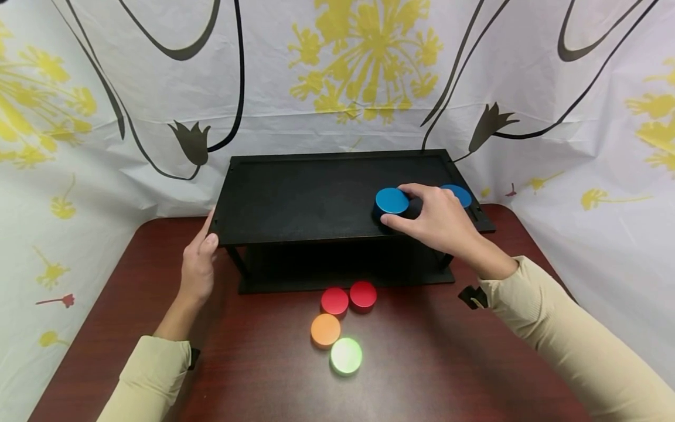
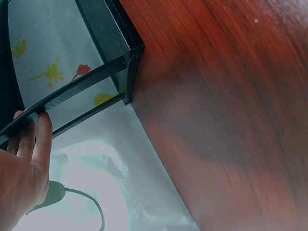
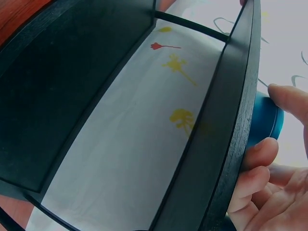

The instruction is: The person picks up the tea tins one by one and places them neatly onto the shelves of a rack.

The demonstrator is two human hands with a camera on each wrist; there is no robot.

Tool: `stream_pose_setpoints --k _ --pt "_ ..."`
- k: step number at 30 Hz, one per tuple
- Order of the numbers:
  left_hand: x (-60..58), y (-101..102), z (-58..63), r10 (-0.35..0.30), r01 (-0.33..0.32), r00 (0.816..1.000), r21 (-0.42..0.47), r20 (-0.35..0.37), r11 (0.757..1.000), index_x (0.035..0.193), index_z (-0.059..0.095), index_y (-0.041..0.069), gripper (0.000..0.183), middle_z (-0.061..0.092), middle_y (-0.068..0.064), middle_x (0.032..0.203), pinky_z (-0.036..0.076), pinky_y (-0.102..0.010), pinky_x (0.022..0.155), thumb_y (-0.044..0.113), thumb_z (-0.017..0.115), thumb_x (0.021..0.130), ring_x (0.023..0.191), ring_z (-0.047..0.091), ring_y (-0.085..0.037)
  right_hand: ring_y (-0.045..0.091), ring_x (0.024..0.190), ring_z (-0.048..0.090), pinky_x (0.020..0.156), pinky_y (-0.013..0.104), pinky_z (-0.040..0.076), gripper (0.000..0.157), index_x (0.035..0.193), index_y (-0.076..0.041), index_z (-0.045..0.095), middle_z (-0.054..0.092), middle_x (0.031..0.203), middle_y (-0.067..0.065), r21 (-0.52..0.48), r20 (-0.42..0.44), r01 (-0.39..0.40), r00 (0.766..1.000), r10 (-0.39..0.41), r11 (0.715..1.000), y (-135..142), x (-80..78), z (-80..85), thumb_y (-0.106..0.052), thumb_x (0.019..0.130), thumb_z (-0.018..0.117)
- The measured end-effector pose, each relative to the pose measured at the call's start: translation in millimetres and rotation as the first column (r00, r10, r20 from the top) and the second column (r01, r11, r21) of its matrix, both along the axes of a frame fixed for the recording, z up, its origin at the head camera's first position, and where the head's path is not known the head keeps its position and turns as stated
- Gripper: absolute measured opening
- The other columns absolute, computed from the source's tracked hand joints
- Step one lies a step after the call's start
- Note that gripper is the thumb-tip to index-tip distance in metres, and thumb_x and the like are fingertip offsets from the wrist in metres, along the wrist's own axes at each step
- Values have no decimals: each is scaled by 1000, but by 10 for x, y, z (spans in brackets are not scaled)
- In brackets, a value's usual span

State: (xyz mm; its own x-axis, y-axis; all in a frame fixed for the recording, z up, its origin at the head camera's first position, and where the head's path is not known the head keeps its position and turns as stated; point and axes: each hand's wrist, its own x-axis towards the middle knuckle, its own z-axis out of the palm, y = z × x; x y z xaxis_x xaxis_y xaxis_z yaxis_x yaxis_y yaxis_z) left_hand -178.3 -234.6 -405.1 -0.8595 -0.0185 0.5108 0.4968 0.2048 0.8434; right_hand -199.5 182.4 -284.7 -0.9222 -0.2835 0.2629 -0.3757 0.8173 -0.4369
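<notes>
A black two-level shelf [image 1: 316, 193] stands on the table. My left hand [image 1: 199, 266] grips the left edge of its top board, the thumb at the front corner; in the left wrist view, the fingers [image 2: 42, 137] reach over the black side rail [image 2: 82, 86]. On the right part of the top, my right hand [image 1: 440, 220] pinches a short blue cylinder [image 1: 392, 201] between thumb and fingers. The right wrist view shows this blue cylinder [image 3: 263, 118] close against the board's front edge. Another blue round piece [image 1: 457, 196] sits behind that hand, partly hidden by it.
Before the shelf, two red round pieces [image 1: 334, 301] [image 1: 363, 295], an orange one [image 1: 325, 330] and a light green one [image 1: 346, 356] lie on the dark red wooden table [image 1: 253, 363]. White patterned cloth [image 1: 337, 70] hangs around the back and sides.
</notes>
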Motion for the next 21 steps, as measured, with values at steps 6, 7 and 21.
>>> stream_pose_setpoints --k 6,7,21 --pt "0 -3 -10 2 -2 1000 -8 -4 1000 153 39 20 50 40 -3 156 39 -17 99 14 34 104 135 45 -12 29 75 61 63 41 45 71 137 -1 59 64 128 20 1 -28 2 1000 -2 1000 -10 13 -14 -47 85 75" --pt "0 -4 -12 0 0 1000 -6 -3 1000 153 39 20 50 40 -2 156 39 -17 100 14 34 104 135 45 -13 31 82 64 68 43 47 71 137 -1 59 64 129 20 0 -41 4 999 -4 1000 -11 22 -14 -47 85 75" --pt "-13 2 -7 -7 7 1000 -7 -16 1000 153 39 19 51 40 -4 156 38 -17 100 14 34 103 135 45 -13 4 47 45 51 26 39 60 130 -9 65 70 112 2 -78 -283 -75 958 50 994 -7 409 -4 -36 80 82"
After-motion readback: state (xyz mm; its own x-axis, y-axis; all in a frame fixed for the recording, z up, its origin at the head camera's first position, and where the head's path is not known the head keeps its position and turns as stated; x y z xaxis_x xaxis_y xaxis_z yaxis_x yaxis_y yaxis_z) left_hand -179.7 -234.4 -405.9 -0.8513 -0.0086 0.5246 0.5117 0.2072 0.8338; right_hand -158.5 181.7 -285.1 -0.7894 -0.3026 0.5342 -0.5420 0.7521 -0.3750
